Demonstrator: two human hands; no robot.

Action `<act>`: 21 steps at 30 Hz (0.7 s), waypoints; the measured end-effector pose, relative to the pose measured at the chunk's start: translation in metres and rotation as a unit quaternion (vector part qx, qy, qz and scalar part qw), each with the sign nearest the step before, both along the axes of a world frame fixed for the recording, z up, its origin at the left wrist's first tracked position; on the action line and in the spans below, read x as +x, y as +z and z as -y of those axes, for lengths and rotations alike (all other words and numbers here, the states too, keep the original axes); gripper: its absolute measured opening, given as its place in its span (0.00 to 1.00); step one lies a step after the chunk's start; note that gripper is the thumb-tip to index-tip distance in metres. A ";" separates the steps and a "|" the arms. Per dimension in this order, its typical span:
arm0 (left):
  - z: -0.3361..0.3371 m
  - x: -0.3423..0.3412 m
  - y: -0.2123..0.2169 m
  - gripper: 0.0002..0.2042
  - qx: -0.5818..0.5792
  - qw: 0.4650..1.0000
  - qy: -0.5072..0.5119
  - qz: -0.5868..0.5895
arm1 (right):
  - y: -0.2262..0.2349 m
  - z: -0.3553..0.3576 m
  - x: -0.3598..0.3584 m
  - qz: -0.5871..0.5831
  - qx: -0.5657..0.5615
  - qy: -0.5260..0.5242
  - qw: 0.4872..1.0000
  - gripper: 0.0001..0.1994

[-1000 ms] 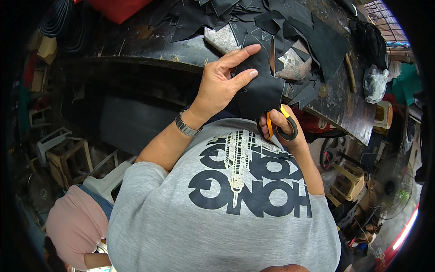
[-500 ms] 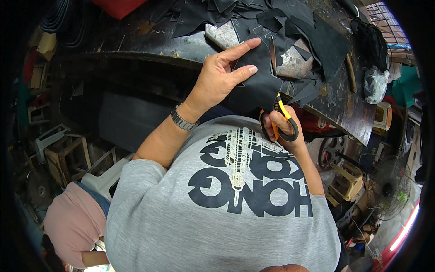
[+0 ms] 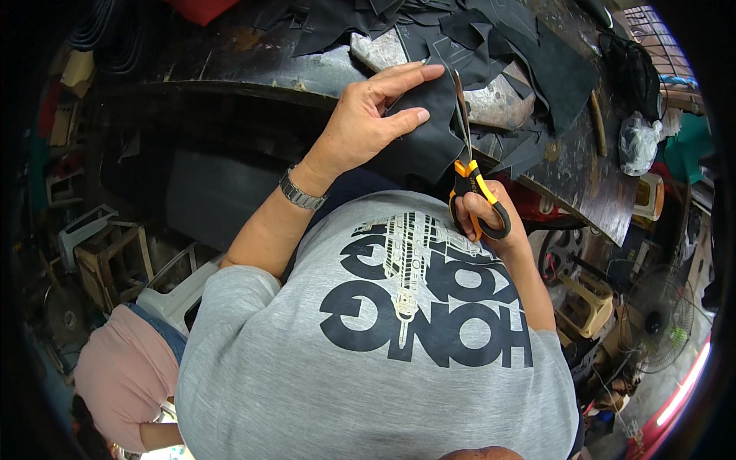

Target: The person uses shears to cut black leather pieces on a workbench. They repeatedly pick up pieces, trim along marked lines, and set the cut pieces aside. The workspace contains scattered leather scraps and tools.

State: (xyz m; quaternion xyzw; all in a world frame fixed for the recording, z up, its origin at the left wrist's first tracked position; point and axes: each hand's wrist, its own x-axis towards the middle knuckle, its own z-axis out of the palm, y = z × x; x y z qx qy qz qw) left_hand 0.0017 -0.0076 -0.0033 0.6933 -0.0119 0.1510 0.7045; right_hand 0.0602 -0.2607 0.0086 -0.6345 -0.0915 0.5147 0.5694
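My left hand pinches a black, leather-like piece at the table's near edge, index finger stretched along its top and thumb lower down. The piece droops toward my lap. In my right hand is a pair of scissors with black, yellow and orange handles. Its long blades point away from me along the right edge of the black piece. I cannot tell whether any material lies between the blades. The fingers under the piece are hidden.
Black offcuts pile up on the dark worktable, partly over a worn pale slab. A wooden stick and a clear plastic bag lie to the right. A fan stands lower right; a person in pink is lower left.
The scissors' pivot and lower blades, covered by the black piece before, now show. The piece's right flap has shifted left off them. My left hand keeps its hold, nearly in place.
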 end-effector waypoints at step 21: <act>0.000 -0.002 -0.002 0.28 -0.019 0.998 -0.052 -0.014 | -0.001 -0.001 -0.001 -0.007 0.004 -0.013 1.000 0.19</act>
